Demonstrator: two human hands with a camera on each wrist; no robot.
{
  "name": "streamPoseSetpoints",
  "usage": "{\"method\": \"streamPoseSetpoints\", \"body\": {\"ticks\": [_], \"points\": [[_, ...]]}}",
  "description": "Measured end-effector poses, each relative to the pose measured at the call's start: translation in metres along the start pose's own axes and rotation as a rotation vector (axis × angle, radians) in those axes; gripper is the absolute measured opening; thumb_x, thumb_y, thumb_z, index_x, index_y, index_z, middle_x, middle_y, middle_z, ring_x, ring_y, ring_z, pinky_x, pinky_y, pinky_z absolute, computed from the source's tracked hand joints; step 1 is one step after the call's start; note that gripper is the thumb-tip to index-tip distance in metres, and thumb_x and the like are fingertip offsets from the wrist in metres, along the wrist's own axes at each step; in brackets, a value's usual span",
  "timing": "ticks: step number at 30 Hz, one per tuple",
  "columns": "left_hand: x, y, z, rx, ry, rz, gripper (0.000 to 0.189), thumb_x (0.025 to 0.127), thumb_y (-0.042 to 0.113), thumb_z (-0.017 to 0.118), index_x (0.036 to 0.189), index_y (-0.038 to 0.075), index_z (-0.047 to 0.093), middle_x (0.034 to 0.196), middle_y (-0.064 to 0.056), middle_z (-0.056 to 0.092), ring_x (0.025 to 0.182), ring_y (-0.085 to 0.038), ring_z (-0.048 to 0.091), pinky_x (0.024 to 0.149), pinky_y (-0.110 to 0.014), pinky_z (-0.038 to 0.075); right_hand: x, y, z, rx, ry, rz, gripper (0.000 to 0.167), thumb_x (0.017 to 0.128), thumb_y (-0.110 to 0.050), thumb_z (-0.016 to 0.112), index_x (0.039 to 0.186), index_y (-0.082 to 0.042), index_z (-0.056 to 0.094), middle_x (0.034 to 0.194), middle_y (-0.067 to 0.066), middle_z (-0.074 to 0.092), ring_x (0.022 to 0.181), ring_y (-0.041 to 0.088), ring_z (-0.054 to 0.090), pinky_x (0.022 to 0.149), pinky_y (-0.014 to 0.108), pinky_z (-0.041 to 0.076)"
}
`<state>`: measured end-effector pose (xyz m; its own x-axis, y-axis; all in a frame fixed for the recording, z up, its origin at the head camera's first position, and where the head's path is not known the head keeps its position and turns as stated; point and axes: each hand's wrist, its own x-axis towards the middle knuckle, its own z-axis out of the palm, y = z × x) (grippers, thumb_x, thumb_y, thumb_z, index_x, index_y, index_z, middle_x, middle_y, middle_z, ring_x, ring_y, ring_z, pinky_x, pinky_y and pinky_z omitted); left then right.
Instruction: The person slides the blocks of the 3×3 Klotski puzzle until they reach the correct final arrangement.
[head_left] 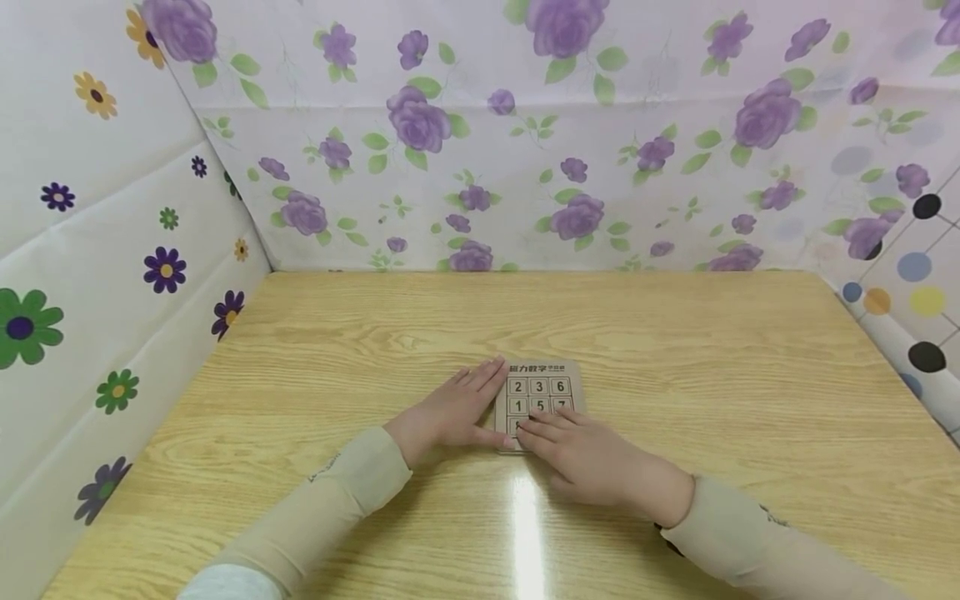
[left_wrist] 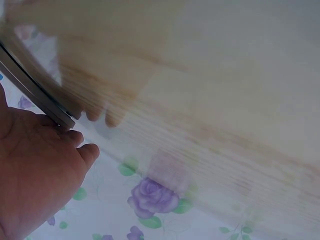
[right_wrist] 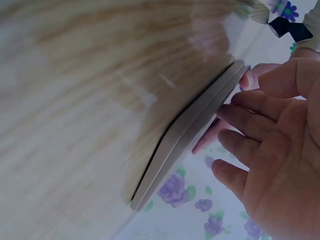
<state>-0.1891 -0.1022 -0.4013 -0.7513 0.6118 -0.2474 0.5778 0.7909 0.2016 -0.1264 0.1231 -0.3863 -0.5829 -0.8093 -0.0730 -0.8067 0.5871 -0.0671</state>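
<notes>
A flat number slide puzzle point(head_left: 539, 387) lies on the wooden table in the head view. Its top rows read 2, 3, 6 and 1, 5, 7, and an 8 shows partly below. My left hand point(head_left: 457, 408) lies along the left side, straight fingers by the upper left edge and thumb at the lower left corner. Over the lower right tiles spreads my right hand point(head_left: 592, 454), its extended fingertips on the face and hiding that part. From the right wrist, the puzzle's side edge point(right_wrist: 185, 135) appears beside the fingers.
The wood-grain table point(head_left: 337, 333) is glossy, with a bright light streak in front of the puzzle. Purple-flowered cloth point(head_left: 480, 167) hangs behind the far edge. Cloth with coloured flowers point(head_left: 120, 275) stands on the left, and dotted cloth point(head_left: 907, 292) on the right.
</notes>
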Motion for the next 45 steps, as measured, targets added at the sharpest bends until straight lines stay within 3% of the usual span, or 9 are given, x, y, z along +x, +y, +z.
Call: {"method": "streamPoseSetpoints", "body": {"ticks": [14, 23, 35, 45], "points": [[0.0, -0.001, 0.0, -0.002, -0.005, -0.003, 0.109, 0.08, 0.071, 0.053, 0.153, 0.008, 0.004, 0.161, -0.008, -0.001, 0.148, -0.023, 0.003, 0.121, -0.041, 0.008, -0.032, 0.021, -0.005, -0.028, 0.031, 0.08, 0.054, 0.086, -0.015, 0.06, 0.137, 0.002, 0.049, 0.145, 0.015, 0.045, 0.136, 0.033, 0.039, 0.112, 0.054, 0.031], [0.0, -0.001, -0.001, 0.002, -0.009, 0.001, 0.109, 0.08, 0.071, 0.053, 0.153, 0.007, 0.003, 0.161, -0.008, -0.002, 0.148, -0.024, 0.003, 0.121, -0.04, 0.007, -0.042, 0.026, -0.004, -0.056, 0.061, 0.075, 0.051, 0.086, -0.015, 0.06, 0.134, 0.002, 0.052, 0.141, 0.016, 0.049, 0.132, 0.034, 0.044, 0.109, 0.055, 0.034], [0.0, -0.001, 0.0, 0.006, -0.008, 0.003, 0.109, 0.08, 0.071, 0.054, 0.153, 0.007, 0.004, 0.161, -0.008, -0.001, 0.148, -0.024, 0.004, 0.121, -0.039, 0.007, -0.04, 0.024, -0.001, -0.056, 0.07, 0.076, 0.051, 0.088, -0.017, 0.059, 0.135, 0.0, 0.051, 0.142, 0.013, 0.049, 0.133, 0.032, 0.043, 0.11, 0.054, 0.034], [-0.001, -0.001, -0.001, -0.004, -0.006, -0.002, 0.108, 0.08, 0.071, 0.053, 0.153, 0.008, 0.004, 0.161, -0.008, -0.001, 0.148, -0.024, 0.004, 0.121, -0.04, 0.007, -0.028, 0.013, -0.002, -0.078, 0.063, 0.071, 0.051, 0.086, -0.015, 0.06, 0.134, 0.0, 0.052, 0.142, 0.013, 0.05, 0.133, 0.031, 0.043, 0.11, 0.052, 0.035]]}}
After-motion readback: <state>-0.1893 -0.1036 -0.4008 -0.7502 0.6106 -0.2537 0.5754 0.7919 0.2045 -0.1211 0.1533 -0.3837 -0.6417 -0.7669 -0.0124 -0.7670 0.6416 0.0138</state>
